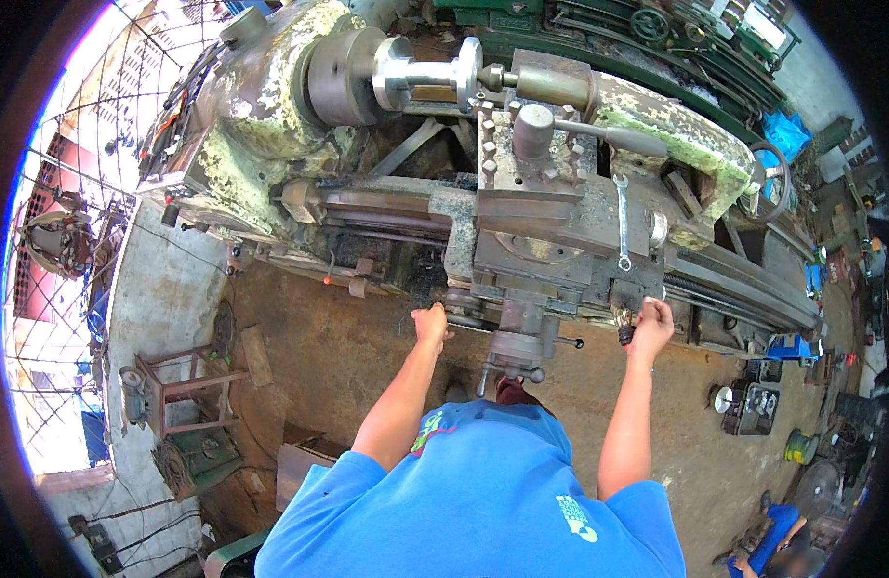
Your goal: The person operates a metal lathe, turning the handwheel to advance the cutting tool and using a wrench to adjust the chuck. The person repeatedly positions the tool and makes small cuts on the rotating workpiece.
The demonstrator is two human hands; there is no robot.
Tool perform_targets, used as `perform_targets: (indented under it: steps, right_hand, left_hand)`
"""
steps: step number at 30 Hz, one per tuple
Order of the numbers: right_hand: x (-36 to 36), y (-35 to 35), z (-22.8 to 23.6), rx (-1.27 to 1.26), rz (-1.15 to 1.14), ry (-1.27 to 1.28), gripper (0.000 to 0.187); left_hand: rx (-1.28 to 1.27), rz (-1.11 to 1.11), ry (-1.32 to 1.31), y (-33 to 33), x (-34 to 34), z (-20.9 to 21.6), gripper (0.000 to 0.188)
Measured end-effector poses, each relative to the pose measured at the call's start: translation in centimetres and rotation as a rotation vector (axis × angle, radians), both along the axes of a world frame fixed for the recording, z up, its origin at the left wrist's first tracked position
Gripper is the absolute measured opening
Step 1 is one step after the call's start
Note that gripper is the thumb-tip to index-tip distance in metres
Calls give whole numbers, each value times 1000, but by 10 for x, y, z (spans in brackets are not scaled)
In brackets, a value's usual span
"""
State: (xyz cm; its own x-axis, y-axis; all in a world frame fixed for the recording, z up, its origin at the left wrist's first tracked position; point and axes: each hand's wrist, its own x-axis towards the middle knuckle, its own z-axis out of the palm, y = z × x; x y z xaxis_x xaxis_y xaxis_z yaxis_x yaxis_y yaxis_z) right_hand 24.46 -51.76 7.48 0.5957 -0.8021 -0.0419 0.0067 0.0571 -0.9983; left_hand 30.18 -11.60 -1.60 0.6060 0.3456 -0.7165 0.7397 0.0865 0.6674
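I stand at an old green lathe with flaking paint. A shiny metal cylinder is clamped in its chuck, with the tailstock tip against its end. My left hand grips a handwheel on the front of the carriage. My right hand is closed around a dark lever handle at the carriage's right side. The tool post with its long handle stands above. A silver wrench lies on the carriage top.
The lathe bed runs to the right. A small rusty stool and a green box stand on the brown floor at left. Tools and a toolbox lie at right. Another person in blue crouches at the lower right.
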Motion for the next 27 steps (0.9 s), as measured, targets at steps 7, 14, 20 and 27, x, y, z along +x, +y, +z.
perform_targets:
  steps: [7,14,20,27]
  right_hand:
    - [-52,-6,-128,792,-239,144,13]
    - [-40,43,-218,1186,-92,334,32]
    - [-38,46,-200,1333,-269,289,34]
    - [-44,45,-189,1370,-267,310,45]
  left_hand:
    - [-28,38,-9,0,0,2,43]
    - [-58,2,21,4,0,5,42]
    - [-64,19,21,4,0,6,39]
    - [-78,34,4,5,0,6,36]
